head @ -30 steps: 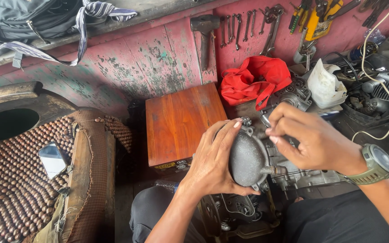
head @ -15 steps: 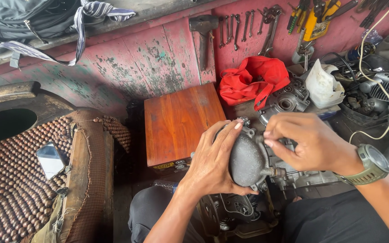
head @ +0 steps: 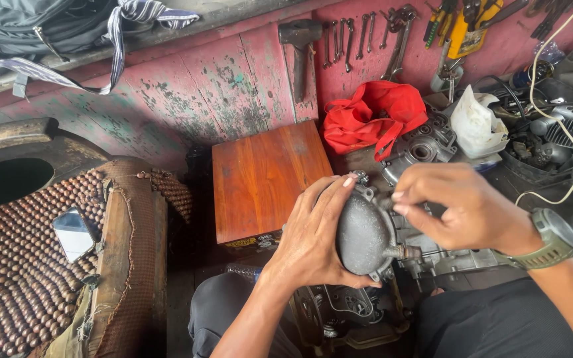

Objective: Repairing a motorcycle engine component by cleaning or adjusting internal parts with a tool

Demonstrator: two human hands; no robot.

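My left hand [head: 313, 235] cups a dark grey rounded engine cover [head: 364, 233], pressing it against a metal engine block [head: 432, 255] that rests between my knees. My right hand [head: 462, 209], with a green watch on its wrist, hovers over the top right edge of the cover, fingers pinched together. Whether something small sits in those fingertips is hidden. A short threaded stub sticks out at the cover's lower right.
A brown wooden box [head: 266, 179] stands just behind the engine. A red cloth bag [head: 373, 119], a white plastic bag [head: 475, 122] and engine parts lie at the back right. Wrenches and a hammer [head: 298, 53] hang on the red wall. A beaded seat with a phone [head: 74, 232] is left.
My right hand has shifted slightly along the cover's upper edge. My left hand keeps the same hold on the cover.
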